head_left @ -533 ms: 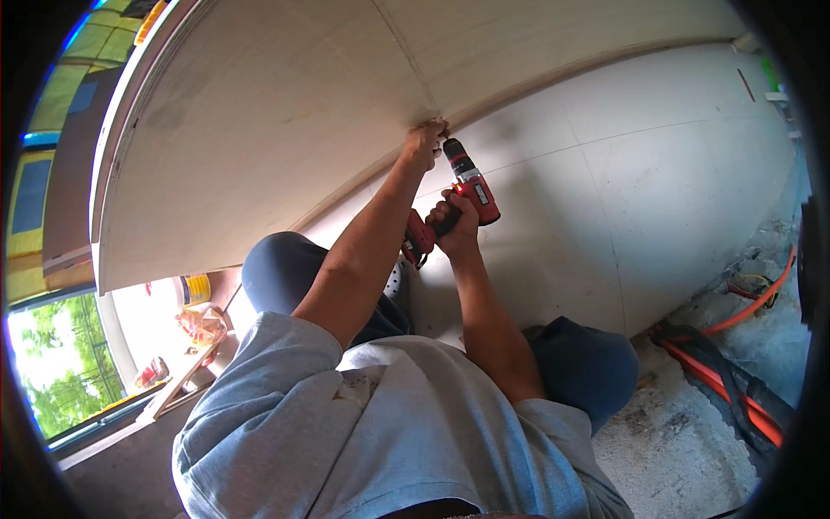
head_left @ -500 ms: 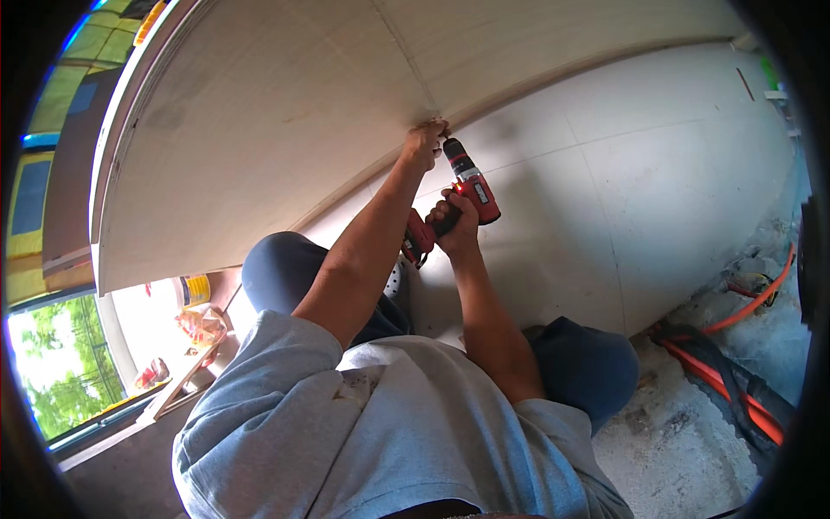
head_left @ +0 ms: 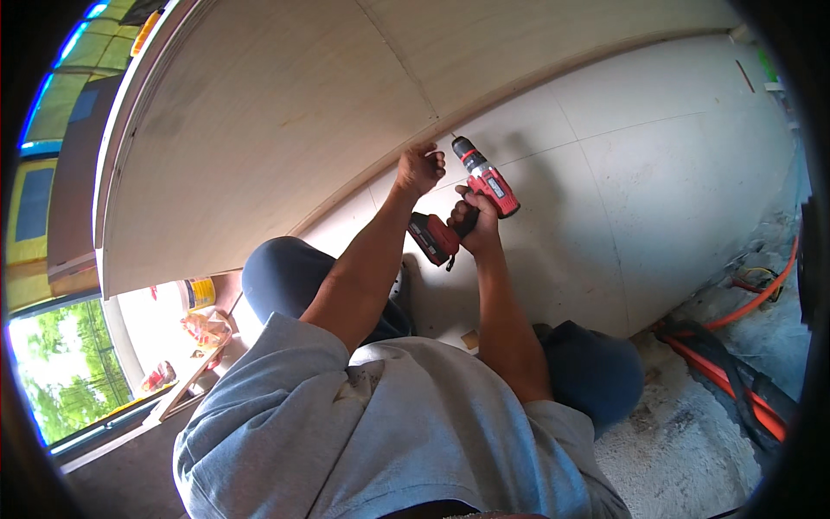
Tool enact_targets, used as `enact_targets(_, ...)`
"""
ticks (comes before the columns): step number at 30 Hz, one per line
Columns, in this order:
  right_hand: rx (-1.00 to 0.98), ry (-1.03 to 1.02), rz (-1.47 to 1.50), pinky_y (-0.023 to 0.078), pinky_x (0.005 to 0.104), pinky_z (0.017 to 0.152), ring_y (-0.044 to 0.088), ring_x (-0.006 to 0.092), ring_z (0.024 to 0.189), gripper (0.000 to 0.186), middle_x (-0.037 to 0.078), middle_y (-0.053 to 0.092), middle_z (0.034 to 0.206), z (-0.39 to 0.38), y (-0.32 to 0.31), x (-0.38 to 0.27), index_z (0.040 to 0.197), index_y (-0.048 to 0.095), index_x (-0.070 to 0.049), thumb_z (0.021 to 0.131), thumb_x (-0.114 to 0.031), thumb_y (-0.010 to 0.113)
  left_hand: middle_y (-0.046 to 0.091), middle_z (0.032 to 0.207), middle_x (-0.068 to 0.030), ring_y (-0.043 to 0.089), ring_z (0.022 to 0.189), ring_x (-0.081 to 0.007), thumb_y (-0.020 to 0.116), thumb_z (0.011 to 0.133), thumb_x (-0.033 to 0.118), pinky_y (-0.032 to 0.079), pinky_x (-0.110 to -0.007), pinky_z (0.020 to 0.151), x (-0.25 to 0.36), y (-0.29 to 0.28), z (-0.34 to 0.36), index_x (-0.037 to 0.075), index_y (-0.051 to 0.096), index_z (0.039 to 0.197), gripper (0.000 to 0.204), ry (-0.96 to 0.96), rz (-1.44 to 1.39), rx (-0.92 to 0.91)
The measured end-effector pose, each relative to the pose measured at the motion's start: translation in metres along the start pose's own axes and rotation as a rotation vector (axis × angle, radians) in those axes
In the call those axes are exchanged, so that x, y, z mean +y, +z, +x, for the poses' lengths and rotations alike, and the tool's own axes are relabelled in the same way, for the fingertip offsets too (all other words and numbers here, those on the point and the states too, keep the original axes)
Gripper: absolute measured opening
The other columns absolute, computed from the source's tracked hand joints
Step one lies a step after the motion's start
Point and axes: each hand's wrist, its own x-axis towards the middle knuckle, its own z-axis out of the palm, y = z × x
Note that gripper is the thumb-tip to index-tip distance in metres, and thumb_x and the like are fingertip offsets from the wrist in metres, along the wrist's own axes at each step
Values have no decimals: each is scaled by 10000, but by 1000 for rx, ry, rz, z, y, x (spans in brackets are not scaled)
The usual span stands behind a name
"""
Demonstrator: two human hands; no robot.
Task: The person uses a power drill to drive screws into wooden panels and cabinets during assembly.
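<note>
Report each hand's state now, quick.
Left hand: partly curled; cannot tell whether it holds anything.
Right hand: closed, holding the red-and-black cordless drill.

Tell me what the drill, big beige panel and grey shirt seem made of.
Drill: probably hard plastic, red and black, with light sheen on its casing.
Beige panel: matte, perhaps plywood, given faint streaks.
Grey shirt: soft matte fabric, possibly cotton; it falls in folds.

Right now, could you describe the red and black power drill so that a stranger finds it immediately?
Find the large white panel bordering the beige board. Over it, the right hand holds the red and black power drill. Unlike the long orange tubing at far right, it has a pistol grip.
</note>
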Motion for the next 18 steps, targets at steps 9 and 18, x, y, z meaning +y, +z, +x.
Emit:
enact_targets(9, -1, -57, -66, 400, 315, 567, 453, 142, 529, 223, -15, 452, 592, 32, 11, -5, 1047, 570, -72, 856, -185, 594, 333, 557, 74, 287, 442, -63, 648, 902, 439, 214, -252, 415, 6, 31, 3, 132, 567, 927, 319, -15, 523, -32)
enact_targets(18, -19, -25, -80, 422, 342, 583, 498, 162, 541, 241, 9, 513, 627, 38, 12, -7, 1065, 562, -60, 856, -181, 572, 379, 637, 69, 340, 474, -70, 690, 907, 408, 259, -249, 413, 13, 45, 20, 168, 560, 867, 276, 116, 594, -9)
